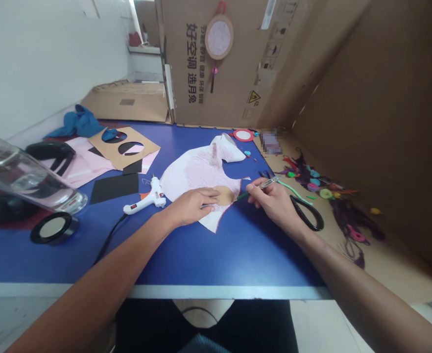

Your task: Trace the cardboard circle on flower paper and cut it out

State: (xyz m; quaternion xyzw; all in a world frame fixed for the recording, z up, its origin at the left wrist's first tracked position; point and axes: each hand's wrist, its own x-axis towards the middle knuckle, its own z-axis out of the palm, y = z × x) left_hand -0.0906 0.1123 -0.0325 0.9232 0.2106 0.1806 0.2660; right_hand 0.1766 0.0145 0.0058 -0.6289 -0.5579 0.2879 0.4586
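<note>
My left hand (196, 206) lies with its fingers stretched over a round tan cardboard disc (224, 196), pressing it down on a piece of white-and-pink cloth (196, 169). The cloth has cut, curved edges and lies wrinkled on the blue table. In my right hand (271, 201) is a slim pen (268, 182) with a clear barrel and a green front part, gripped between thumb and fingers. Its tip points left at the disc's right edge; whether it touches the cloth I cannot tell. Black scissor handles (307, 214) show beside my right wrist.
Left of the cloth are a white glue gun (148, 197), black sheets (115, 189), a cardboard piece with round holes (128, 147) and a clear water container (36, 176). Tassels and colourful bits (313, 181) lie at right. A round ornament (219, 37) hangs on the cardboard wall.
</note>
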